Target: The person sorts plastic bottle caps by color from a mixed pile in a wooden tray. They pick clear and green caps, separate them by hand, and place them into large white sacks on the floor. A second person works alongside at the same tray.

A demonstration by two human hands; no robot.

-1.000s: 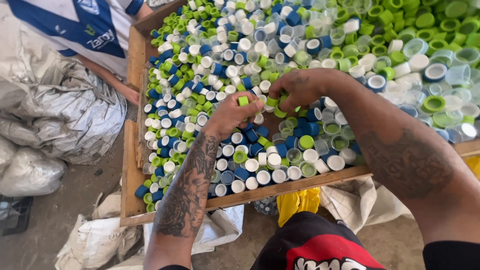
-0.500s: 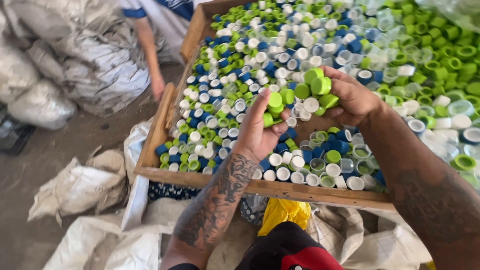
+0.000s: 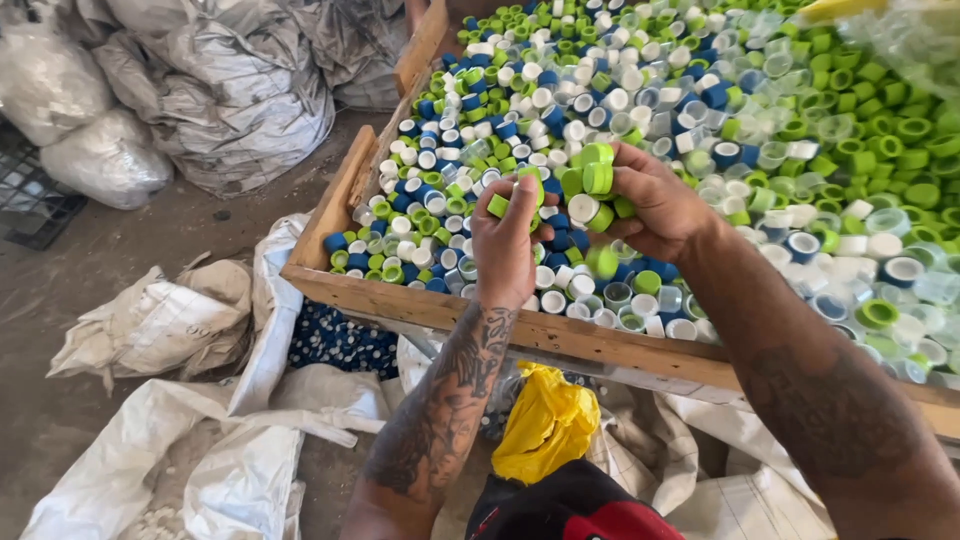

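- left hand (image 3: 508, 245) is up over the near-left part of the worktop (image 3: 520, 330), fingers curled shut around a few green caps (image 3: 497, 205), one poking out by the thumb
- right hand (image 3: 650, 210) sits right next to it, closed on a bigger bunch of green caps (image 3: 597, 178) with one white cap (image 3: 579, 213) mixed in; the two hands are nearly touching at the fingertips
- both hands hover just inside the near wooden edge, a bit above the loose pile of caps (image 3: 700, 120) that fills the tray wall to wall
- blue and white caps (image 3: 470, 130) crowd the left side by the left rim (image 3: 335, 205), greens stack up toward the far right, clear ones run through the middle
- pretty much no bare board anywhere inside the rims, so the only free room for the hands is up in the air over the pile
- near-left corner of the worktop sticks out over the floor, with white sacks (image 3: 200, 440) slumped right under and beside it
- a yellow bag (image 3: 545, 425) is tucked below the near edge, between the forearms
- grey-silver sacks (image 3: 230, 90) are piled off past the left rim, well apart from the hands
- a patch of bare floor (image 3: 150, 250) sits between those sacks and the corner
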